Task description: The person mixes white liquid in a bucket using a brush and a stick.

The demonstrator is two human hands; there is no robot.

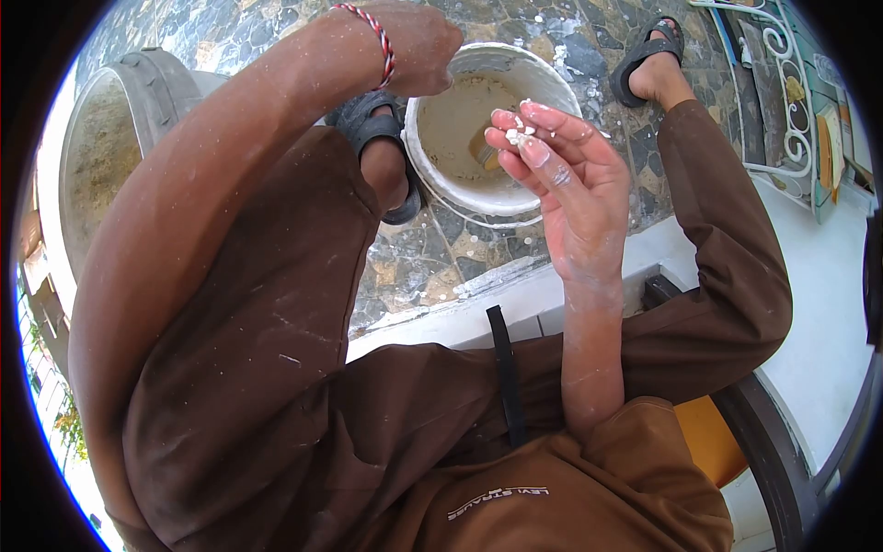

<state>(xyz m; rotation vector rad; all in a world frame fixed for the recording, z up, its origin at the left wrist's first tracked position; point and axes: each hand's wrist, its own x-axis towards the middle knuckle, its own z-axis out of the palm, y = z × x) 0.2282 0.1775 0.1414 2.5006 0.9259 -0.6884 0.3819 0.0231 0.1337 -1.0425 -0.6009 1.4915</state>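
My right hand (563,175) is raised above my lap, palm toward me, its fingertips pinched together on small white lumps of paste (518,136); the hand and forearm are dusted white. My left hand (416,44), with a red-and-white cord at the wrist, is curled at the near rim of a white bucket (478,198) on the floor between my feet. The bucket holds a beige-stained interior with a little brownish liquid (486,152) at the bottom. Whether the left fingers clasp the rim or only rest on it is partly hidden.
A large grey metal pot (110,138) stands to the left. My feet in dark sandals (644,60) rest on a stone-paved floor. A white ledge (460,317) runs below my knees, a white metal grille (782,110) is at the right, and an orange seat (708,437) is under me.
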